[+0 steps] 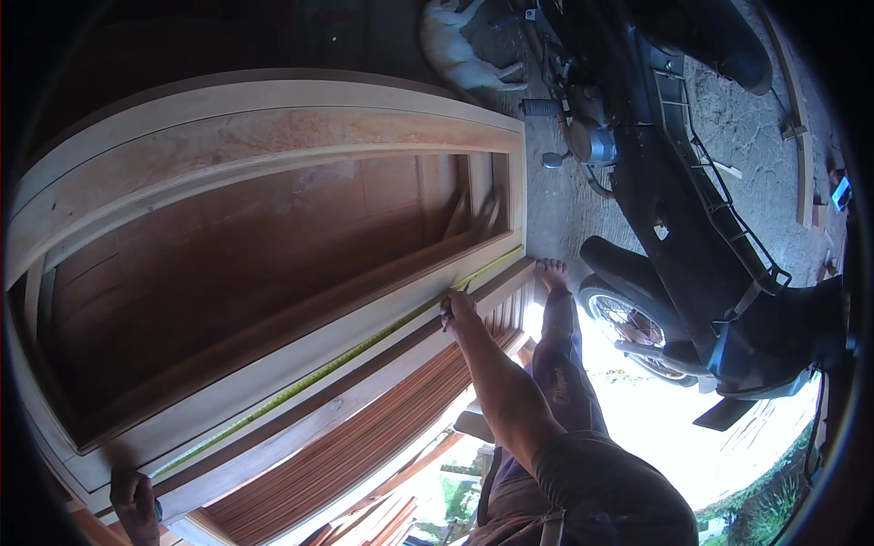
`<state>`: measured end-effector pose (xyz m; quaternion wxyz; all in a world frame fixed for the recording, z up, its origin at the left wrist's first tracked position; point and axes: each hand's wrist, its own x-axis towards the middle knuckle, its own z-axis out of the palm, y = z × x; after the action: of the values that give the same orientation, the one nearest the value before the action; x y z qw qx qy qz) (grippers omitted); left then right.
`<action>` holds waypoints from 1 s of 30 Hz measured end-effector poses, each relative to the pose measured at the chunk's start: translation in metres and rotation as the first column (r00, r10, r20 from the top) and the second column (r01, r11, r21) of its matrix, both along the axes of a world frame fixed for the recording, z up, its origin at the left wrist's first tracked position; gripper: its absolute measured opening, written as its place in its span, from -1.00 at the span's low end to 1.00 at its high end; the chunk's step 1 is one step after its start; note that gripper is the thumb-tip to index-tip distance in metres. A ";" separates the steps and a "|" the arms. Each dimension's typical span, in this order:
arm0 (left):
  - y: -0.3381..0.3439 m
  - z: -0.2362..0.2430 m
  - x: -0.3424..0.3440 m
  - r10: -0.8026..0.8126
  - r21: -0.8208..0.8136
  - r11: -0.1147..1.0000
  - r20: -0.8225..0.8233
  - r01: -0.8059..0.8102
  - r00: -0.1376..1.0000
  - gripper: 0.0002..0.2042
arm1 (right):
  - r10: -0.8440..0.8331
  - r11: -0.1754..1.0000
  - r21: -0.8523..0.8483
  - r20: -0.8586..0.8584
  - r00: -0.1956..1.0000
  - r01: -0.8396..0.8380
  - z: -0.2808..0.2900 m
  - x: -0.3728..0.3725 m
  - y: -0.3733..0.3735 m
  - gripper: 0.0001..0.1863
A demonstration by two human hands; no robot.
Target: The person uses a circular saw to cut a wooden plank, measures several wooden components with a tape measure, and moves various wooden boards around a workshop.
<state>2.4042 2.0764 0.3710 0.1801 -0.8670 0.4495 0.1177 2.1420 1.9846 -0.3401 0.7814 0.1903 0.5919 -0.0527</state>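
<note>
A yellow tape measure blade (328, 369) lies stretched along the near rail of a large pale wooden frame (209, 423), reaching the frame's right edge. My left hand (135, 502) is curled at the near left corner, where the blade ends; a bit of teal shows beside it, and its fingers look closed on the tape measure, though the case is mostly hidden. Far to the right, my right hand (458, 311) rests on the rail against the blade. Its fingers are bent closed, with a small dark thing at them too unclear to name.
Stacked reddish-brown wooden strips (337, 437) lie below the frame. My bare foot (552, 273) is beside the frame's right end. Further right, a dark motorcycle (674, 182) stands on the rough concrete floor (756, 136). A pale animal (460, 45) lies at the top.
</note>
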 end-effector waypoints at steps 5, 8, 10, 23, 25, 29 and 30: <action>-0.014 -0.003 -0.001 -0.104 -0.007 0.994 0.034 0.105 0.994 -0.92 | -0.009 1.000 -0.021 0.009 1.000 0.009 0.001 -0.002 -0.002 -0.75; 0.003 0.015 0.012 -0.015 -0.021 1.000 0.049 0.016 0.999 -0.92 | 0.011 1.000 -0.025 0.013 1.000 -0.010 0.000 -0.002 -0.004 -0.77; 0.021 0.037 0.023 0.157 -0.028 0.987 0.046 -0.156 0.987 -0.92 | 0.034 0.999 -0.011 0.028 0.999 -0.033 -0.001 -0.003 -0.004 -0.78; 0.022 0.048 0.023 0.080 -0.089 0.993 0.079 -0.072 0.994 -0.89 | 0.013 1.000 0.010 0.013 1.000 -0.013 -0.004 -0.010 -0.009 -0.81; 0.023 0.061 0.015 0.035 0.001 0.999 0.138 -0.036 0.990 -0.89 | 0.028 1.000 -0.012 0.043 0.999 -0.027 -0.002 -0.003 -0.006 -0.82; 0.008 0.041 -0.021 0.187 -0.169 0.972 0.110 -0.167 0.976 -0.92 | 0.083 0.995 -0.062 0.140 0.987 -0.075 -0.022 0.002 0.013 -0.79; -0.005 0.042 -0.034 0.202 -0.012 0.979 0.251 -0.206 0.947 -0.92 | 0.067 0.968 -0.251 0.218 0.974 -0.010 0.008 -0.005 0.022 -0.71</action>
<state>2.3699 2.0709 0.4127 0.2286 -0.9154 0.3303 0.0280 2.1366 2.0063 -0.3316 0.8618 0.0844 0.4922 -0.0892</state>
